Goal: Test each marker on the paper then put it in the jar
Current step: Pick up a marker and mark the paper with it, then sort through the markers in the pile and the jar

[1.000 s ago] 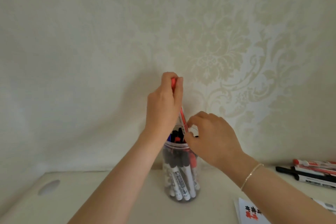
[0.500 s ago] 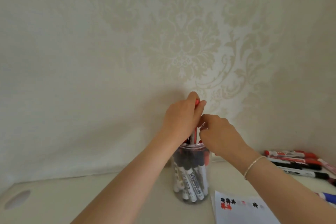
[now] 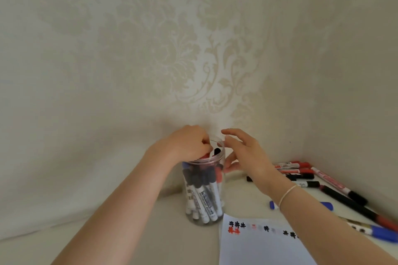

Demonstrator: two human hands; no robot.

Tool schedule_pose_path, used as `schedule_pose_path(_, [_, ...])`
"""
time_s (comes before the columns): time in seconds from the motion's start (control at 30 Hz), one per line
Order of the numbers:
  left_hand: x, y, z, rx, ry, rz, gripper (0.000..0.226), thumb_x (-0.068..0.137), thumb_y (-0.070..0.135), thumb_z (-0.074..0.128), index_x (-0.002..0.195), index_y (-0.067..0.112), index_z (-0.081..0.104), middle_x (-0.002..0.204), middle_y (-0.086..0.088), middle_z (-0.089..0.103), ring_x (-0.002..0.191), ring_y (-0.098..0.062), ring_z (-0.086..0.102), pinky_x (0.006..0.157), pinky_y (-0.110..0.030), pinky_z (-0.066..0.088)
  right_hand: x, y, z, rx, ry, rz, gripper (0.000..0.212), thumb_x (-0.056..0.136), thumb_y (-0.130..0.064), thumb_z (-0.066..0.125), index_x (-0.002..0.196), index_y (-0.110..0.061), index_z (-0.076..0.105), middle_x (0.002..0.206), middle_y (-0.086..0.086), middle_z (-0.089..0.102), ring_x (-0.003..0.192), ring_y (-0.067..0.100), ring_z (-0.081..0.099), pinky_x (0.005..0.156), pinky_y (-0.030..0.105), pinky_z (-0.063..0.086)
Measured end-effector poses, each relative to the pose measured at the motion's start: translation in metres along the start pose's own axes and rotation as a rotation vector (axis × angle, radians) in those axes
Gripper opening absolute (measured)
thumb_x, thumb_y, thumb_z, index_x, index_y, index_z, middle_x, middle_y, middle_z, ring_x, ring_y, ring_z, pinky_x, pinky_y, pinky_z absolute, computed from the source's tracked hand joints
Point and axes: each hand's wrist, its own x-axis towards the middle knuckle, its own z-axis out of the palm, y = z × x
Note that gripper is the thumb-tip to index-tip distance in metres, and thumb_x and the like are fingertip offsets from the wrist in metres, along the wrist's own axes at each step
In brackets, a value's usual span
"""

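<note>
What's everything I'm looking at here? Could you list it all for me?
Jar: one, clear plastic, standing on the table near the wall, packed with markers.
Markers in the jar: many, white barrels with black, blue and red caps; exact count hidden.
Loose markers: several, red, black and blue, lying on the table at right.
Paper: one white sheet with black and red test marks, right of the jar.
Table: one, cream.
Wall: cream patterned wallpaper.
Bracelet: one, pale, on the right wrist.
Left hand: fingers curled at the jar's mouth.
Right hand: open beside the jar.

cream damask-patterned wallpaper [image 3: 193, 60] behind, pale tabletop [image 3: 150, 243] below, thin bracelet [image 3: 287, 194] on a wrist
</note>
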Motion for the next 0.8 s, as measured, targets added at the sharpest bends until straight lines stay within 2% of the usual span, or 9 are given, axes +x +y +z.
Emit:
schedule_pose_path(0.1, [-0.005,0.028,-0.002,0.145,0.274,-0.005,0.025,0.096,0.024,0.044,0.106,0.016,0.065,0.106,-0.002,0.061,0.094,-0.023,0.060,0.079,-0.037,0.051,-0.002,0.018,-0.024,-0.108,0.070,0.051,0.023,0.096,-0.009,0.044,0.104,-0.021,0.062,0.102,0.007,0.066,0.060,0.024,0.061,0.066,0.043,0.060])
schedule_pose_path(0.17, [-0.010,0.057,0.006,0.043,0.520,0.148,0.027,0.099,0.025,0.040,0.117,0.019,0.059,0.116,0.004,0.055,0.099,-0.016,0.057,0.082,-0.033,0.049,-0.005,0.034,-0.041,-0.346,0.120,0.060,0.027,0.092,-0.004,0.042,0.093,-0.022,0.063,0.100,0.006,0.067,0.067,0.026,0.063,0.069,0.044,0.058])
schedule_pose_path(0.2, [-0.011,0.072,0.013,-0.080,0.552,0.259,0.027,0.099,0.025,0.040,0.120,0.020,0.058,0.118,0.006,0.055,0.101,-0.013,0.057,0.084,-0.033,0.049,-0.008,0.041,-0.050,-0.504,0.121,0.071,0.028,0.091,-0.004,0.041,0.095,-0.021,0.063,0.101,0.006,0.066,0.074,0.026,0.064,0.071,0.041,0.057])
schedule_pose_path(0.27, [-0.009,0.099,0.033,-0.262,0.434,0.434,0.029,0.099,0.021,0.043,0.126,0.020,0.055,0.125,0.005,0.055,0.107,-0.011,0.057,0.092,-0.031,0.047,-0.016,0.054,-0.068,-0.902,0.077,0.155,0.032,0.089,-0.004,0.041,0.112,-0.019,0.057,0.108,0.006,0.062,0.087,0.023,0.062,0.076,0.035,0.053])
schedule_pose_path(0.33, [-0.002,0.118,0.060,-0.312,0.226,0.471,0.036,0.099,0.016,0.045,0.135,0.018,0.049,0.134,0.002,0.051,0.118,-0.013,0.052,0.099,-0.027,0.041,-0.029,0.063,-0.086,-1.201,0.063,0.233,0.037,0.089,-0.005,0.043,0.123,-0.016,0.049,0.118,0.007,0.058,0.101,0.022,0.059,0.081,0.031,0.049])
schedule_pose_path(0.53, [0.029,0.119,0.141,-0.495,-0.234,0.242,0.050,0.092,0.010,0.052,0.140,0.020,0.043,0.141,0.000,0.047,0.126,-0.015,0.047,0.100,-0.029,0.042,-0.048,0.096,-0.124,-1.312,-0.045,0.251,0.039,0.092,-0.010,0.043,0.129,-0.020,0.048,0.128,0.004,0.056,0.118,0.025,0.051,0.098,0.036,0.040])
schedule_pose_path(0.67, [0.041,0.109,0.170,-0.386,-0.246,0.193,0.043,0.089,0.020,0.060,0.131,0.011,0.054,0.125,-0.002,0.055,0.113,-0.017,0.054,0.087,-0.018,0.040,-0.045,0.109,-0.129,-1.277,-0.050,0.198,0.035,0.091,-0.006,0.042,0.122,-0.019,0.055,0.124,0.003,0.058,0.114,0.022,0.053,0.102,0.036,0.039])
schedule_pose_path(0.73, [0.045,0.108,0.175,-0.353,-0.155,0.213,0.022,0.086,0.018,0.060,0.107,0.012,0.067,0.096,0.002,0.059,0.091,-0.018,0.057,0.070,-0.020,0.041,-0.041,0.114,-0.131,-1.312,-0.045,0.130,0.031,0.091,-0.006,0.043,0.114,-0.018,0.059,0.116,0.002,0.059,0.107,0.022,0.055,0.098,0.035,0.040])
schedule_pose_path(0.8, [0.048,0.109,0.177,-0.346,-0.077,0.208,0.010,0.085,0.017,0.060,0.092,0.015,0.066,0.089,0.004,0.057,0.082,-0.016,0.055,0.067,-0.026,0.044,-0.038,0.115,-0.134,-1.360,-0.042,0.059,0.026,0.091,-0.007,0.045,0.108,-0.018,0.061,0.110,0.003,0.060,0.102,0.022,0.055,0.094,0.033,0.038])
